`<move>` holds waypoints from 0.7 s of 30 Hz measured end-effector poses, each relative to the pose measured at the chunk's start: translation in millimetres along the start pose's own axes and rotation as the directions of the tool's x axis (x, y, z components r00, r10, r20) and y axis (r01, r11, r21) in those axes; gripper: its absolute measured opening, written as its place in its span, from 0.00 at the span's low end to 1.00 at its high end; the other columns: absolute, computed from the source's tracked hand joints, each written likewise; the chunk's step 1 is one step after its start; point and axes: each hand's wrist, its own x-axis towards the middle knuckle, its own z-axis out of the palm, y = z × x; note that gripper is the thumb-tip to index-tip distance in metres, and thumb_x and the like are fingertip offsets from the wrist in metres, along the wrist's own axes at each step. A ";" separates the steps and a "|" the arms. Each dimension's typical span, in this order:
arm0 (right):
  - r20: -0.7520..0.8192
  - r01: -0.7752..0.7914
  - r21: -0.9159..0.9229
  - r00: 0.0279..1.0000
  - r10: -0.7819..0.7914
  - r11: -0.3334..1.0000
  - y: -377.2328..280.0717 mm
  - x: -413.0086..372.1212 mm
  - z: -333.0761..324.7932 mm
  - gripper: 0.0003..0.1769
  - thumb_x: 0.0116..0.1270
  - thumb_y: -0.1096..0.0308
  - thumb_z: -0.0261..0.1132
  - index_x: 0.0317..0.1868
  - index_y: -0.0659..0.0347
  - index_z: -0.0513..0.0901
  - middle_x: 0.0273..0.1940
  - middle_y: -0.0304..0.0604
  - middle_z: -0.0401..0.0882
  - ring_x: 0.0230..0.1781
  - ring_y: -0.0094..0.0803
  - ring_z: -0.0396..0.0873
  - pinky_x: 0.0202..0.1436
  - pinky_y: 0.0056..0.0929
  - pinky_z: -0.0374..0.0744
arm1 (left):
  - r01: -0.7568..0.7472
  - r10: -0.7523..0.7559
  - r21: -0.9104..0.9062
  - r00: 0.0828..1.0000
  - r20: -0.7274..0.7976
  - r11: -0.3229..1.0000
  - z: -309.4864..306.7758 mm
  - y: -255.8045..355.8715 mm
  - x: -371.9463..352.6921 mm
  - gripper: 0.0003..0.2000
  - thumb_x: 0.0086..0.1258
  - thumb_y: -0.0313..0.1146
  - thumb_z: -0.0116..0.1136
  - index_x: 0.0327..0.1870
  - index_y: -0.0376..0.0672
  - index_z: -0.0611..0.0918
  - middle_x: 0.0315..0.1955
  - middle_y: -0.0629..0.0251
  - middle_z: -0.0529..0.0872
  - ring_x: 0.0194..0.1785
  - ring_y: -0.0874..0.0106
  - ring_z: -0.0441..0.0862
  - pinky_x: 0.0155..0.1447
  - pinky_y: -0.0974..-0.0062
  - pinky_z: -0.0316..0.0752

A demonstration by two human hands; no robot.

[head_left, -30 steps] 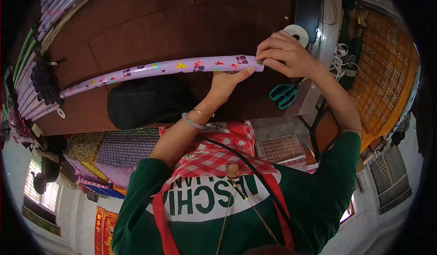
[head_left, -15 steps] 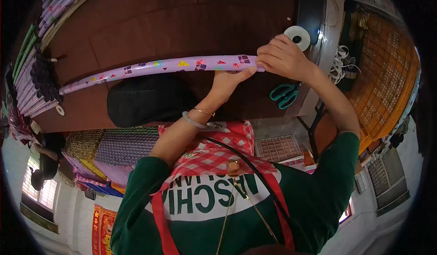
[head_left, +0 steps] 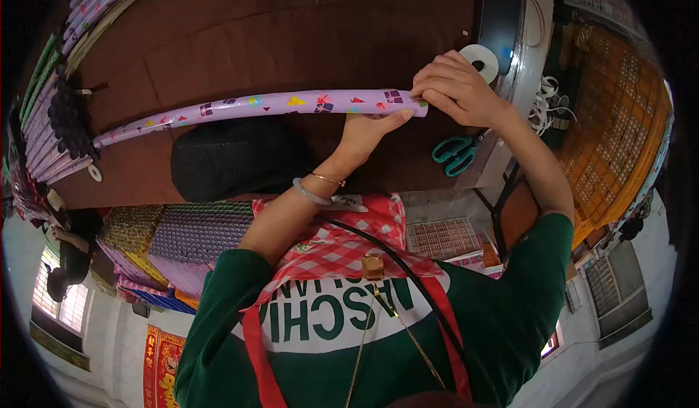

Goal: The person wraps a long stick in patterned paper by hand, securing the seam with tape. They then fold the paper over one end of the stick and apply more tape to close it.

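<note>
A long roll wrapped in lilac patterned paper (head_left: 298, 103) lies across the brown-covered table (head_left: 240, 51). My left hand (head_left: 368, 128) grips it from the near side close to its right end, thumb on top. At the very end of the roll, my right hand (head_left: 455, 91) has its fingers bent together at the edge of the paper; what lies between the fingertips is too small to make out. Just beyond that hand sits a white tape roll (head_left: 489, 64). Teal-handled scissors (head_left: 455, 153) lie to the near right.
A black cloth item (head_left: 237, 159) lies on the near side of the roll. Bundled lilac rolls (head_left: 54, 131) are at the left. A dark flat device (head_left: 501, 18) rests at the far right edge, with white straps (head_left: 546, 106) and an orange woven surface (head_left: 619, 109) beyond.
My right hand has shifted slightly, its thumb now drawn back across the fingers, and more of the roll's right end shows. My left hand stays nearly in place.
</note>
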 end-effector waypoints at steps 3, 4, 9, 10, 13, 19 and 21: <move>-0.032 0.062 -0.131 0.997 -0.067 0.989 -10.5 4.7 1.9 0.10 0.59 0.63 0.67 0.39 0.56 0.81 0.38 0.34 0.78 0.38 0.29 0.73 0.46 0.30 0.66 | -0.010 0.010 -0.015 1.000 -0.005 1.000 -0.5 -1.1 -0.7 0.10 0.58 0.24 0.66 0.40 0.36 0.81 0.36 0.68 0.83 0.40 0.80 0.79 0.46 0.82 0.74; -0.036 0.094 -0.190 0.994 -0.103 0.977 -10.5 4.1 5.7 0.11 0.57 0.63 0.67 0.39 0.55 0.81 0.39 0.33 0.78 0.37 0.28 0.73 0.46 0.30 0.67 | -0.012 0.012 -0.025 1.000 -0.005 1.000 -0.8 -1.4 -0.6 0.10 0.58 0.24 0.66 0.40 0.36 0.81 0.36 0.68 0.83 0.40 0.80 0.80 0.46 0.82 0.75; -0.043 0.150 -0.276 0.985 -0.168 0.949 -10.7 6.4 7.3 0.12 0.53 0.65 0.68 0.39 0.56 0.81 0.39 0.33 0.77 0.36 0.27 0.74 0.44 0.30 0.67 | -0.026 0.026 -0.003 1.000 -0.001 1.000 2.8 2.1 -0.9 0.09 0.58 0.23 0.65 0.40 0.36 0.81 0.35 0.67 0.84 0.39 0.80 0.80 0.46 0.82 0.75; -0.038 0.166 -0.295 0.982 -0.185 0.941 -11.3 7.0 7.0 0.12 0.52 0.66 0.69 0.38 0.56 0.81 0.39 0.34 0.77 0.35 0.27 0.74 0.44 0.30 0.68 | -0.022 0.022 -0.016 1.000 -0.009 1.000 3.1 1.8 -1.2 0.09 0.58 0.23 0.65 0.39 0.36 0.81 0.35 0.67 0.84 0.39 0.79 0.80 0.46 0.82 0.75; -0.045 0.195 -0.349 0.973 -0.224 0.917 -13.2 7.4 10.7 0.12 0.51 0.66 0.69 0.37 0.58 0.80 0.38 0.34 0.78 0.35 0.27 0.74 0.43 0.30 0.68 | -0.041 0.041 -0.026 0.999 -0.010 0.999 1.3 -1.3 -0.5 0.09 0.58 0.23 0.65 0.40 0.35 0.81 0.36 0.67 0.84 0.40 0.79 0.80 0.46 0.82 0.75; -0.101 0.139 -0.305 0.979 -0.178 0.942 -12.4 10.3 15.1 0.10 0.52 0.68 0.69 0.34 0.58 0.80 0.36 0.35 0.77 0.34 0.28 0.73 0.42 0.28 0.68 | -0.058 0.058 -0.021 0.998 0.009 0.998 1.0 0.0 -0.4 0.09 0.59 0.24 0.65 0.39 0.36 0.81 0.35 0.68 0.84 0.39 0.80 0.80 0.46 0.82 0.75; -0.097 0.098 -0.277 0.987 -0.130 0.956 -11.5 11.9 15.7 0.08 0.53 0.69 0.68 0.34 0.58 0.79 0.36 0.34 0.77 0.34 0.28 0.73 0.42 0.28 0.68 | -0.055 0.055 -0.004 0.998 0.007 0.998 1.0 -0.9 -0.6 0.09 0.59 0.24 0.65 0.39 0.36 0.81 0.35 0.68 0.84 0.39 0.80 0.80 0.46 0.82 0.75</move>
